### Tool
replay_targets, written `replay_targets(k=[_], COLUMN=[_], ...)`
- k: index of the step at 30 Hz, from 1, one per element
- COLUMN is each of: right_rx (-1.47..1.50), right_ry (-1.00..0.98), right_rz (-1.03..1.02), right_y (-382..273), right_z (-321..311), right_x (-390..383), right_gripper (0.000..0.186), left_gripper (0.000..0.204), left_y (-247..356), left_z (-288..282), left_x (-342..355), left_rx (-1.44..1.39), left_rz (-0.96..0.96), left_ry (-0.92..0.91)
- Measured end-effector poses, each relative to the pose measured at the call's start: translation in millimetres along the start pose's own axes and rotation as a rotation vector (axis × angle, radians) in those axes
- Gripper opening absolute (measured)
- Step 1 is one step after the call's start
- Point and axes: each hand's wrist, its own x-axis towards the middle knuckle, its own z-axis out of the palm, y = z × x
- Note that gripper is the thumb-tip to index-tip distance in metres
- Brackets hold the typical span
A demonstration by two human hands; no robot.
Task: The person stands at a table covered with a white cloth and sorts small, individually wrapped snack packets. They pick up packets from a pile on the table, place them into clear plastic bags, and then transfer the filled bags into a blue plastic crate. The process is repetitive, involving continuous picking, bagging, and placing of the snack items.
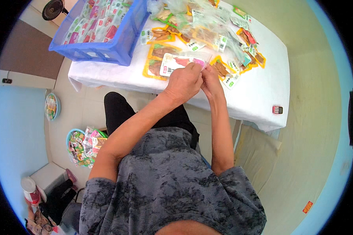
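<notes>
A white food packet [170, 63] with pink and purple patches lies between my hands over the near edge of the white-covered table [255, 98]. My left hand [184, 83] is closed on its right end. Right beside it, my right hand [212, 82] has its fingers pinched at the packet's clear corner; the fingertips are partly hidden. Beneath and behind the white packet lie yellow-edged packets [161, 51] with brown contents. Another yellow-edged packet [220, 67] sits just right of my hands.
A blue plastic crate [121, 53] full of packets stands at the table's left. Clear bags and more packets [206, 35] are piled at the back. A small red device [277, 109] is near the right edge. Packet-filled basins [69, 135] stand on the floor, left; a person [60, 199] is lower left.
</notes>
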Motion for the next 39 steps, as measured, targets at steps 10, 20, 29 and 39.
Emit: replay_targets(k=[10,20,29,39], right_rx=[-0.405,-0.816,-0.466,-0.786], right_ry=[-0.186,-0.262,-0.109,-0.468], right_rz=[0.136,0.164,0.228,0.202], right_y=[14.8,5.6,16.9,18.2], right_z=[2.4,14.8,17.8,10.3], right_x=[26.0,32.3,36.4,51.8], right_gripper=[0.019,0.024,0.034,0.031], left_gripper=[0.014,0.033,0.036,0.049], left_y=[-10.0,-102.4,-124.7,-105.9], left_z=[-9.0,-63.4,-72.9,-54.6], left_x=[-5.0,-36.8,-37.3,-24.6], left_rx=[0.009,0.361,0.051,0.208], left_rz=[0.016,-0.012,-0.517,-0.109], left_ry=[-0.019,0.403,0.115,0.269])
